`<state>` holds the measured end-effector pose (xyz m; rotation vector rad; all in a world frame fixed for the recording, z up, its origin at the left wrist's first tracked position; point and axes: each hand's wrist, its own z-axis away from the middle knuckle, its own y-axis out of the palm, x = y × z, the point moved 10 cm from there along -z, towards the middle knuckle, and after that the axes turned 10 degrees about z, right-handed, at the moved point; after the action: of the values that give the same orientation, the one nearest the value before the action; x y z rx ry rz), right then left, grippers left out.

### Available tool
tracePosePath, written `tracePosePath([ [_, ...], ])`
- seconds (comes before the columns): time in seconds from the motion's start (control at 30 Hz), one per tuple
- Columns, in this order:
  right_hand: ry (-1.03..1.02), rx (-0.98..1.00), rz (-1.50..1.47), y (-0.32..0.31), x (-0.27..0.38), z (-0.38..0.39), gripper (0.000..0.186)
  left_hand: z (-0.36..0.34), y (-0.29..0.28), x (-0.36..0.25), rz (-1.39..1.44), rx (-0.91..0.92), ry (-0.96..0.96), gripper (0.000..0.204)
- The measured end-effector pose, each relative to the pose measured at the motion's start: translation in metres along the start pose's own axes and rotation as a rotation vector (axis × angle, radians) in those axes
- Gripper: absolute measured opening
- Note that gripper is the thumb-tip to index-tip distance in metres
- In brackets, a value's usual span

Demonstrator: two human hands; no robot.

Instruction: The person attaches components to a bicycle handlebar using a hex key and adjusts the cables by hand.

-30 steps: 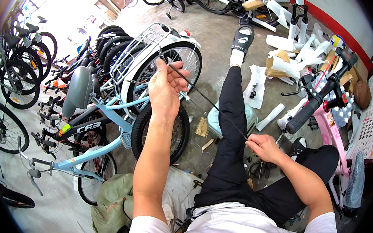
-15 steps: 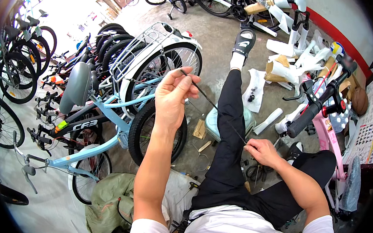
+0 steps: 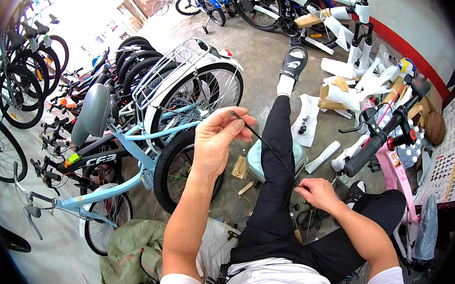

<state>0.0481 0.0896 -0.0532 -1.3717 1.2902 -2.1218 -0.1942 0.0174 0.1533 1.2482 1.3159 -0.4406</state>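
Note:
A thin black cable [image 3: 271,150], probably a bicycle brake cable, slants between my two hands in front of my outstretched leg. My left hand [image 3: 221,140] pinches its upper end between thumb and forefinger, with a short tip poking out above. Lower and to the right, my right hand [image 3: 318,192] is closed on the other end with thumb and fingertips. Nearest to the right hand is the black handlebar [image 3: 388,133] of a pink bicycle frame [image 3: 395,167]. The left hand is in front of the rear wheels beside a light blue bicycle [image 3: 141,148].
Several bicycles [image 3: 140,58] crowd the left side. A pale green stool [image 3: 255,164] stands behind my leg. Small black parts [image 3: 303,125] lie on white wrapping, with foam and cardboard [image 3: 340,94] beyond. A tool with a yellow-black handle [image 3: 233,235] and a green sack [image 3: 132,249] lie near me.
My left hand has come down and slightly right, closer to my right hand, with the cable still pinched. My right hand has barely moved. The whole view has shifted a little.

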Motion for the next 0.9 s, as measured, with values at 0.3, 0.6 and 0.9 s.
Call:
tracePosePath([
  [0.3, -0.074, -0.038, 0.053, -0.004, 0.012, 0.002, 0.027, 0.003, -0.003, -0.001, 0.067, -0.051, 0.032, 0.025],
  [0.6, -0.267, -0.138, 0.018, -0.011, 0.037, 0.005, 0.027, 0.02, 0.028, 0.053, -0.228, -0.166, -0.074, 0.024],
  [0.9, -0.367, -0.122, 0.005, -0.065, 0.049, 0.026, 0.019, 0.04, 0.072, 0.057, -0.638, -0.031, 0.158, 0.02],
])
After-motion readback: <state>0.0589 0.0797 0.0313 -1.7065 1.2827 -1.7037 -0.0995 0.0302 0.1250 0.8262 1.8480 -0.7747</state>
